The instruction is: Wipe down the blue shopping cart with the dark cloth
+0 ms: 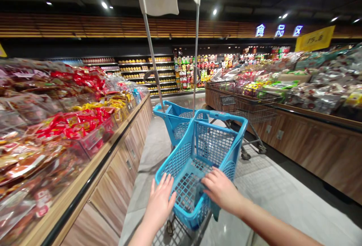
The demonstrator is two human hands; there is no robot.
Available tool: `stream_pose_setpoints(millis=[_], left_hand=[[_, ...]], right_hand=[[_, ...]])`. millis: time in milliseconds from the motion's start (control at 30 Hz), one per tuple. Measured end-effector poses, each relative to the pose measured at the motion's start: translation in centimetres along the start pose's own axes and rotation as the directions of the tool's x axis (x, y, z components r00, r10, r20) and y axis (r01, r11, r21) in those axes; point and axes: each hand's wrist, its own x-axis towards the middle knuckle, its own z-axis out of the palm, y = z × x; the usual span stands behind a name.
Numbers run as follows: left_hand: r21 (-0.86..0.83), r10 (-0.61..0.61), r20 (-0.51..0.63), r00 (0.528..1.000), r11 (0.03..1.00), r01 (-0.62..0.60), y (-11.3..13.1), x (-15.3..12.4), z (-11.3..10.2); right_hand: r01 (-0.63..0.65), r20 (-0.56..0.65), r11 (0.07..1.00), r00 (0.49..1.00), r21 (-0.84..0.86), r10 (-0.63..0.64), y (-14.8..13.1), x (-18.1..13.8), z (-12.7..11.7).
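A small blue plastic shopping cart (181, 155) with a mesh basket stands in front of me. My left hand (160, 202) is at its near left rim, fingers spread and stretched out, holding nothing. My right hand (223, 191) is closed at the near right rim. Under its curled fingers is a dark blue cloth (215, 211), hanging outside the rim with another part inside the basket. The right fingertips are partly hidden by the hand itself.
A second blue cart (177, 121) stands just beyond; white flags (160, 0) rise on poles. A grey wire trolley (243, 101) is at the right. Bins of packaged snacks (70, 125) line the left; a bin with a wooden side (305, 144) runs along the right.
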Motion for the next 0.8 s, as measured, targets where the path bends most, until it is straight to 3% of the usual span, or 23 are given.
stream_pose_setpoints(millis=[100, 167, 233, 300, 400, 500, 633, 800], left_hand=[[-0.015, 0.038, 0.007, 0.999, 0.999, -0.038, 1.5, -1.2, -0.2], [-0.034, 0.126, 0.011, 0.992, 0.992, -0.126, 2.4, -1.7, -0.1], [-0.058, 0.241, 0.026, 0.97, 0.969, -0.24, 3.3, -1.8, 0.1], [-0.07, 0.279, 0.016, 0.96, 0.958, -0.278, 3.9, -1.1, 0.3], [-0.075, 0.177, -0.049, 0.983, 0.981, -0.181, 4.5, 1.0, 0.4], [-0.1, 0.162, -0.061, 0.985, 0.981, -0.168, 4.7, 3.1, 0.6], [-0.119, 0.177, -0.059, 0.982, 0.976, -0.183, 4.1, 5.3, 0.8], [-0.131, 0.036, -0.055, 0.998, 0.99, -0.043, 2.7, 8.0, 0.7]], right_hand=[[-0.115, -0.099, 0.985, 0.99, -0.132, 0.102, 8.0, -0.2, -2.1], [-0.184, -0.166, 0.971, 0.973, -0.154, 0.158, 12.6, 0.1, -3.0], [-0.241, -0.232, 0.964, 0.949, -0.109, 0.211, 15.5, 0.7, -3.2], [-0.29, -0.293, 0.956, 0.92, -0.054, 0.262, 16.4, 1.2, -2.5], [-0.325, -0.335, 0.945, 0.894, -0.027, 0.298, 15.4, 0.7, -1.2], [-0.279, -0.295, 0.96, 0.914, 0.034, 0.277, 12.7, -1.6, -0.6], [-0.211, -0.18, 0.962, 0.953, 0.176, 0.242, 6.5, -5.6, -0.9], [-0.139, -0.067, 0.958, 0.985, 0.251, 0.16, -1.4, -8.5, -1.2]])
